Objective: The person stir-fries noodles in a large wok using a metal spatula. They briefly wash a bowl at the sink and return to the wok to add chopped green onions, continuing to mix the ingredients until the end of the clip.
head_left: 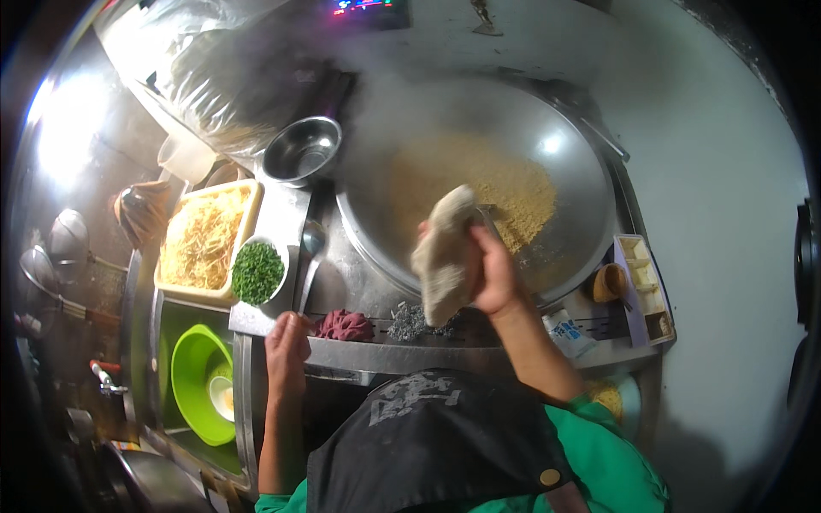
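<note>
My right hand (497, 269) grips a folded beige cloth (446, 256), slightly blurred, above the near rim of a large steaming metal wok (359, 218). Inside the wok lies a mass of yellow, crumbly food (513, 192). Part of a metal utensil (489, 217) shows just beyond my right fingers; its other end is hidden. At the counter's front edge, my left hand (287, 343) is closed at the handle end of a metal ladle (310, 276). Right of that hand sits a crumpled dark red cloth (344, 325), then grey metal scouring wool (410, 322).
On the left, a white bowl of chopped greens (258, 272) adjoins a tray of pale shreds (205, 237). A metal bowl (303, 151) stands behind. A green basin (192, 385) sits lower left. On the right are a divided box (641, 288) and a plastic packet (569, 333).
</note>
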A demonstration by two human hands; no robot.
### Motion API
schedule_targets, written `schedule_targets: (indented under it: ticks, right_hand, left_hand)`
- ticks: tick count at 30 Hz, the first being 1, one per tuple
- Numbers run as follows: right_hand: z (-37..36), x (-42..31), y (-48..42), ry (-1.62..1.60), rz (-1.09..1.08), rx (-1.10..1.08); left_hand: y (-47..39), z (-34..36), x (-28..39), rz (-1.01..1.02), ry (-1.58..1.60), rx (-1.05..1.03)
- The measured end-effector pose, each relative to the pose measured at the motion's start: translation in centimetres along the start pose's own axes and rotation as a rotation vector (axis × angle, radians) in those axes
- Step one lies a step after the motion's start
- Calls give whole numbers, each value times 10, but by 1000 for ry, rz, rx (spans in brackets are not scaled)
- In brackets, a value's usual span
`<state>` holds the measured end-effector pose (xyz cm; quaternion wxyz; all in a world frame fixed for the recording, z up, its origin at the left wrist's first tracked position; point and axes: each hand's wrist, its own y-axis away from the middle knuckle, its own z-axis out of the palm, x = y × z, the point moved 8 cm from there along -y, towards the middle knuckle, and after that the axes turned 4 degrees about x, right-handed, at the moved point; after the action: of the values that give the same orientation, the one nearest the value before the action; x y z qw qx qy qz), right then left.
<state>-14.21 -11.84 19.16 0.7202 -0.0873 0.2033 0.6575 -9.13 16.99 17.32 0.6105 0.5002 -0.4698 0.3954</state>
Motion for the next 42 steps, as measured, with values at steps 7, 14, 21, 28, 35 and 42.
schedule_targets:
  ticks: [7,14,21,28,35,42]
  right_hand:
    - [-41,111,-16,433,87,146]
    - [-68,81,-18,1757,-52,-78]
    - [-216,-68,-28,2597,95,639]
    - [-247,-159,-27,2593,410,765]
    - [-154,-321,-15,2826,707,857]
    - [-176,-382,-25,2799,907,854]
  left_hand:
    - [0,35,3,127,284,89]
    - [-37,73,-39,110,259,136]
    - [-80,127,-88,127,-104,117]
    - [-136,145,-110,410,-584,278]
    - [-177,154,-90,583,-961,373]
    - [-186,169,-80,681,-997,360]
